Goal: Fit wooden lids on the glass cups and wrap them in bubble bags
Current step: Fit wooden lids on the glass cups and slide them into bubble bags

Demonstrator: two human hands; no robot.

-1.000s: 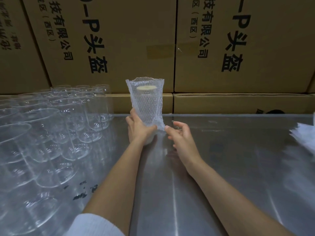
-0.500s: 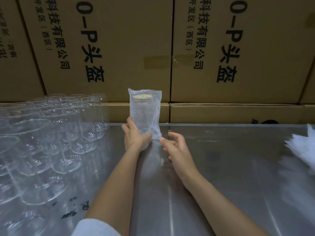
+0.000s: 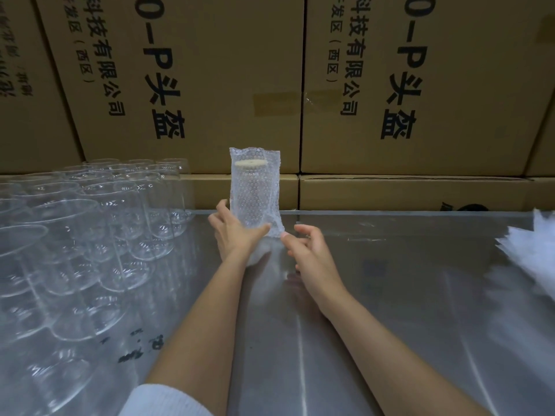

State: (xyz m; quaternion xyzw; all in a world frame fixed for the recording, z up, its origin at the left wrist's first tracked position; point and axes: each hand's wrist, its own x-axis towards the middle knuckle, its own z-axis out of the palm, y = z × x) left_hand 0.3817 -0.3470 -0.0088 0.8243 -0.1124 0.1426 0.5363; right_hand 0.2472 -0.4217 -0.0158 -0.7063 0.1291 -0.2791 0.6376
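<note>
Over the far middle of the steel table (image 3: 375, 295), the bubble bag (image 3: 255, 190) stands upright with a glass cup inside and the wooden lid (image 3: 250, 164) showing near its top. Left hand (image 3: 235, 232) grips the bagged cup low down, thumb across the front, fingers wrapped behind. Right hand (image 3: 309, 250) sits just beside it, fingers loosely curled, thumb tip touching the bag's bottom right corner; can't tell if it's really pinching. Bare glass cups (image 3: 90, 229) crowd the left side, cardboard boxes (image 3: 210, 85) stacked behind, more bubble bags (image 3: 531, 250) at the right edge.
</note>
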